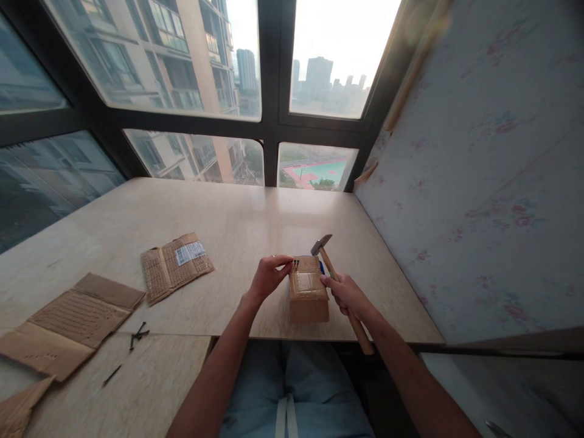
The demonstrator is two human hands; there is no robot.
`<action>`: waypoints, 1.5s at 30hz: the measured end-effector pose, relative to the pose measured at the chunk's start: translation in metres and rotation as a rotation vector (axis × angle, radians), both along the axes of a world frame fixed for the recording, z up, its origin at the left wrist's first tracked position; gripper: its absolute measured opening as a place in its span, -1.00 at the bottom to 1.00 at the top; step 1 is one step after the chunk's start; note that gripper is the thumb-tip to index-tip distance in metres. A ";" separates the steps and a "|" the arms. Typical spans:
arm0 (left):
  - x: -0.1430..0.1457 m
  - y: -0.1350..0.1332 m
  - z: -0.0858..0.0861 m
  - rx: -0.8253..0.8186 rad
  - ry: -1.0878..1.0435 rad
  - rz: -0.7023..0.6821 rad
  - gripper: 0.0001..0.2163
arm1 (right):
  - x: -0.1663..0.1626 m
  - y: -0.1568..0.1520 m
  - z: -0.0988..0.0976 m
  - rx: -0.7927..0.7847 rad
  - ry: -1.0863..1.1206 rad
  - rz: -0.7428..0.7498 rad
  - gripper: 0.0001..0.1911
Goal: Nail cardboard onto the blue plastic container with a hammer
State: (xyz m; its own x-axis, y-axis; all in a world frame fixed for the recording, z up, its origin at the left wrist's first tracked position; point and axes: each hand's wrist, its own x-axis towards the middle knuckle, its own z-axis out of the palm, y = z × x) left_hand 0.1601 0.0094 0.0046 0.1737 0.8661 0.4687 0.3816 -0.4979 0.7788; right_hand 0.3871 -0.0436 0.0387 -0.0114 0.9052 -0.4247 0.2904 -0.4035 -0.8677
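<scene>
A small brown cardboard box [309,311], with shiny tape over its top, sits near the counter's front edge before me. Several dark nails [297,263] stand upright in a row at the far left of its top. My left hand [269,277] pinches a dark nail at that corner, thumb and forefinger together; the fingertips hide most of it. In my right hand [347,294] is a hammer [322,244] with a wooden handle, gripped around the middle. Its metal head is raised beyond the box's far right corner. A bit of something blue [322,267] shows behind the box.
Flattened cardboard pieces with rows of holes, one large [75,322] and one labelled [177,267], lie on the left. Loose dark nails [138,334] are scattered on the counter [219,225] nearby. Windows rise behind; a flowered wall [479,182] bounds the right side.
</scene>
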 end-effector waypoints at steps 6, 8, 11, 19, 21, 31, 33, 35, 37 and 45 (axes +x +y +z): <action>0.001 0.001 0.009 0.056 0.052 -0.027 -0.88 | 0.002 -0.002 -0.001 0.036 0.027 0.012 -0.65; 0.000 0.000 0.009 0.050 0.061 -0.023 -0.87 | 0.002 -0.005 -0.001 0.084 0.011 -0.014 -0.62; -0.001 -0.001 0.008 0.017 0.040 -0.015 -0.72 | 0.002 -0.010 0.005 0.169 -0.054 -0.067 -0.59; 0.000 -0.001 0.009 -0.034 -0.009 -0.045 -0.60 | -0.009 -0.039 0.044 0.151 0.062 0.116 -0.56; 0.000 -0.001 0.011 -0.037 -0.011 -0.046 -0.60 | -0.015 -0.043 0.048 0.174 -0.029 0.174 -0.58; 0.001 0.000 0.013 -0.103 0.021 -0.029 -0.55 | -0.027 -0.040 0.041 0.207 -0.188 0.212 -0.69; 0.002 0.000 0.012 -0.109 0.000 -0.034 -0.59 | -0.026 -0.039 0.041 0.215 -0.194 0.211 -0.69; 0.003 -0.001 0.012 -0.105 -0.024 -0.043 -0.61 | -0.025 -0.038 0.041 0.207 -0.196 0.220 -0.70; 0.004 -0.001 0.012 -0.100 -0.036 -0.046 -0.61 | -0.024 -0.037 0.040 0.192 -0.189 0.231 -0.71; 0.007 -0.006 0.016 -0.110 0.001 0.017 -0.65 | -0.021 -0.038 0.027 0.200 -0.173 0.214 -0.62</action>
